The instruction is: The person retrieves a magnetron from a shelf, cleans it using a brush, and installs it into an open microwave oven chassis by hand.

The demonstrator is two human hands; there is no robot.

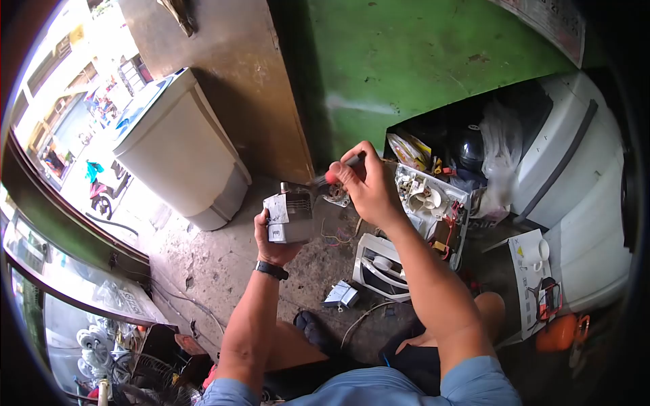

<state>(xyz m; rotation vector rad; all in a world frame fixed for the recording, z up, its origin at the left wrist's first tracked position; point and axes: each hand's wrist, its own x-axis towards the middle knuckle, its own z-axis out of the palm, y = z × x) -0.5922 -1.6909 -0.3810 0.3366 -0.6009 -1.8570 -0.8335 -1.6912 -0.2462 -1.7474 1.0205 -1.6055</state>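
Observation:
My left hand (276, 249) is closed around a boxy metal timer-like part (276, 210) with a white label and a short shaft on top. Just to the right of it, my right hand (369, 183) grips a hand tool with a red-and-dark handle (332, 176). The tool's working end is blurred near the part's upper right, and I cannot tell whether they touch. Behind the right hand lies a small round part with coppery windings (336, 195). A similar metal box (340, 295) rests on the floor between my feet and a white plastic panel (380, 267).
To the right, a white basket (464, 216) holds several plastic and wired parts. A washing machine (179, 149) stands at the left by the doorway. A large white casing (575, 149) and an orange object (558, 335) are at the far right. Cables (183, 298) cross the concrete floor.

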